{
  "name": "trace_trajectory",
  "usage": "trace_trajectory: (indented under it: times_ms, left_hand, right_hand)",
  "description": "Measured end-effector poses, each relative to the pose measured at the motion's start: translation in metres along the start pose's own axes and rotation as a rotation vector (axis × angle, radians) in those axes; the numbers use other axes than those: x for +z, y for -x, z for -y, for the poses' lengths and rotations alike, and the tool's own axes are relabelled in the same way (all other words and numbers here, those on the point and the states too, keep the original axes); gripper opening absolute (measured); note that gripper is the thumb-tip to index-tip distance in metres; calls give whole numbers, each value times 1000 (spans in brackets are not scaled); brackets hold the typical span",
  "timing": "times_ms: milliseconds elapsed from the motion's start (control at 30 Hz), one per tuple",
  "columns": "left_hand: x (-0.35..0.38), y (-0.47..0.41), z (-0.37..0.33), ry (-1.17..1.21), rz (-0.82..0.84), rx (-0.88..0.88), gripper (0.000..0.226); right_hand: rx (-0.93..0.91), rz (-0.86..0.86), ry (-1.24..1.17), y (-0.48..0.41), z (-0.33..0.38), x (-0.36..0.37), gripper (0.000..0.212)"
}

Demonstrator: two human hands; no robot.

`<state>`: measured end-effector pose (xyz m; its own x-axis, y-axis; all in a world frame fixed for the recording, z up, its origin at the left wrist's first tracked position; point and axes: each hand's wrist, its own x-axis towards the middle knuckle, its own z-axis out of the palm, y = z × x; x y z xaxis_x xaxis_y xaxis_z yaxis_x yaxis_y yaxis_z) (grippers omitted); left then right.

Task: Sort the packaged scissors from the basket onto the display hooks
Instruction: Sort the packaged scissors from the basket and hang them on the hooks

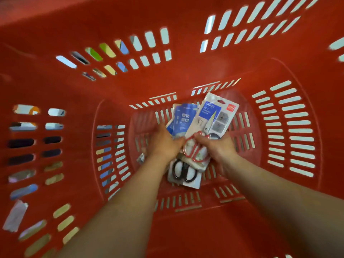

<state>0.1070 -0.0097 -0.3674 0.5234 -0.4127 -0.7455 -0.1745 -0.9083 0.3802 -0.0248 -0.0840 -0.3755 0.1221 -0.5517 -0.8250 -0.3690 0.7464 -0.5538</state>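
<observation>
Both of my arms reach down into a deep red slotted basket (186,71). My left hand (163,144) grips the lower end of blue-and-white scissor packs (183,118). My right hand (217,146) holds a white pack with red-handled scissors (208,120), its hang-hole end pointing up and away. Beneath both hands a pack of black-handled scissors (184,173) lies flat on the basket floor. The display hooks are out of view.
The basket walls rise on all sides around my arms. Through the slots on the left wall, blurred coloured goods (24,142) show outside. Pale floor shows through the slots at the top right.
</observation>
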Motion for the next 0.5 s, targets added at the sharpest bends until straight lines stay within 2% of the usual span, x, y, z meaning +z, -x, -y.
trace_trajectory:
  times_ms: [67, 167, 233, 300, 400, 433, 500]
  left_hand:
    - [1, 5, -10, 5, 11, -50, 72]
    - [-3, 8, -25, -188, 12, -15, 35]
    - [-1, 4, -20, -121, -7, 5, 23]
    - [5, 3, -11, -88, -56, 15, 41]
    - [17, 16, -12, -182, -107, 5, 87]
    - [23, 18, -15, -204, -116, -20, 96]
    - [34, 18, -17, -190, -151, -49, 98]
  right_hand:
    - [48, 67, -55, 4, 2, -1, 52]
    - [186, 172, -73, 9, 14, -9, 38]
    - [226, 164, -43, 11, 24, -19, 36]
    - [224, 121, -15, 10, 36, -34, 37]
    - [179, 107, 46, 6, 50, -61, 35]
    - [164, 116, 75, 4, 52, -68, 34]
    - [134, 111, 117, 2, 55, -77, 32]
